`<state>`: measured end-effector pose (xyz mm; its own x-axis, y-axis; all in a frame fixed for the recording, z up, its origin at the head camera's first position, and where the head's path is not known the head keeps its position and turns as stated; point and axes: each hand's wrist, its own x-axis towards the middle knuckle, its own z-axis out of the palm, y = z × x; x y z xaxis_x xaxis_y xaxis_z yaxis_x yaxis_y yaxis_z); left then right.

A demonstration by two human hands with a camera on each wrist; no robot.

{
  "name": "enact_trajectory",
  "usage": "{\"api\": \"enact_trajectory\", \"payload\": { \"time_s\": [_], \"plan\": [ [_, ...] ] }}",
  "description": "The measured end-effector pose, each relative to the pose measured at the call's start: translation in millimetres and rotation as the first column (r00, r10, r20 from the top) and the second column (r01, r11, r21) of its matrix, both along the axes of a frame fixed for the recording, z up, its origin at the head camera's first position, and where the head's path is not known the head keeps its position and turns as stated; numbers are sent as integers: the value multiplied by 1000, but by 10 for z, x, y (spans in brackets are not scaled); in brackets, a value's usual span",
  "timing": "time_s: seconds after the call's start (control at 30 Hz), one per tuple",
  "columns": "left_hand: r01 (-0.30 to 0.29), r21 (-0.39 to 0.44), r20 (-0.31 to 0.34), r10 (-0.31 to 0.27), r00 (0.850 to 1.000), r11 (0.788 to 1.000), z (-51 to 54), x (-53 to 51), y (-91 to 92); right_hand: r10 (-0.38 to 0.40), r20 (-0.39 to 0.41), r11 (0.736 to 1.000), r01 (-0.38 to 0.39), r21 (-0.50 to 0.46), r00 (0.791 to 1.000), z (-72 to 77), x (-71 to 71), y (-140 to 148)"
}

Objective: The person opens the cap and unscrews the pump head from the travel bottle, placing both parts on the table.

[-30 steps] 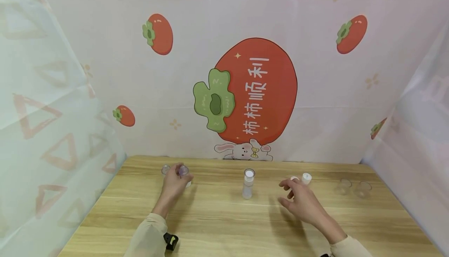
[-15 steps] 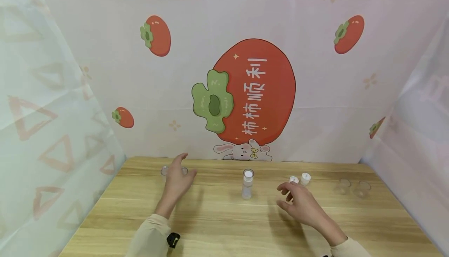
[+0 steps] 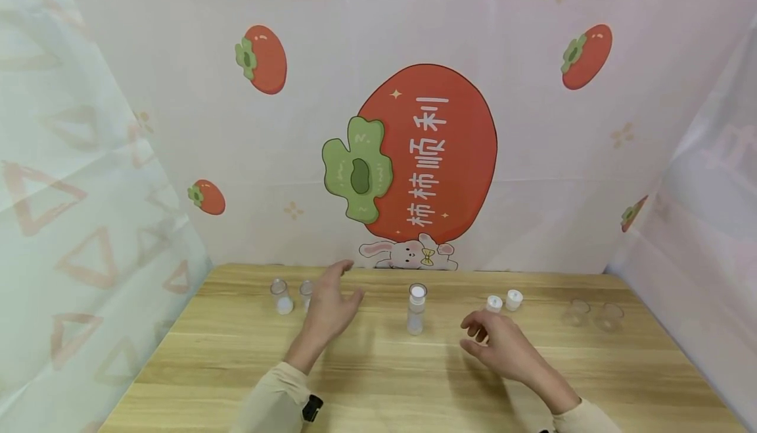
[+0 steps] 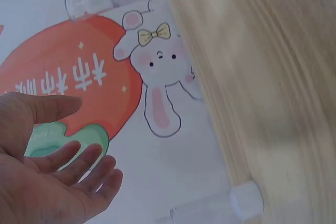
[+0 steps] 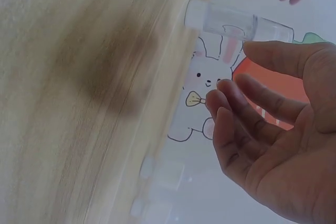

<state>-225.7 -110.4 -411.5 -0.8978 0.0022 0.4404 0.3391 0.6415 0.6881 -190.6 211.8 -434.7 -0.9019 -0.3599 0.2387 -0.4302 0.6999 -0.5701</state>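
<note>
My left hand (image 3: 331, 309) is held over the table with its fingers spread and nothing in it. Just left of it stand two small clear bottles, one (image 3: 280, 288) with its white base showing, the nearer one (image 3: 306, 288) partly hidden by the hand. Between my hands a taller clear bottle (image 3: 416, 318), with a white part inside near its top, stands upright; the right wrist view shows this bottle (image 5: 228, 22) apart from my fingers. My right hand (image 3: 503, 347) hovers with loosely bent fingers, holding nothing. Behind it sit two white caps, one (image 3: 494, 303) closer to the fingers and another cap (image 3: 514, 299).
Two clear, cup-like pieces stand at the right, one (image 3: 576, 313) beside another clear piece (image 3: 609, 317). All of it is on a wooden table (image 3: 384, 380). A white printed cloth (image 3: 331, 91) hangs behind and along both sides.
My left hand, first with its fingers around a bottle at the left, has let go, spread its fingers and moved right. My right hand has barely shifted.
</note>
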Motion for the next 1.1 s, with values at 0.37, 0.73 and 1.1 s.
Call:
{"api": "enact_trajectory", "payload": {
  "time_s": [0.37, 0.73, 1.1],
  "plan": [
    [102, 2, 36, -102, 994, 995, -149, 28, 294, 38, 19, 999, -38, -26, 999, -8, 9, -48],
    [251, 22, 181, -250, 951, 968, -278, -3, 514, 93, 14, 994, -92, -57, 996, -25, 38, -76],
    [317, 161, 256, -349, 901, 935, -406, -53, 702, 121, 27, 991, -119, -66, 992, -16, 42, -101]
  ]
}}
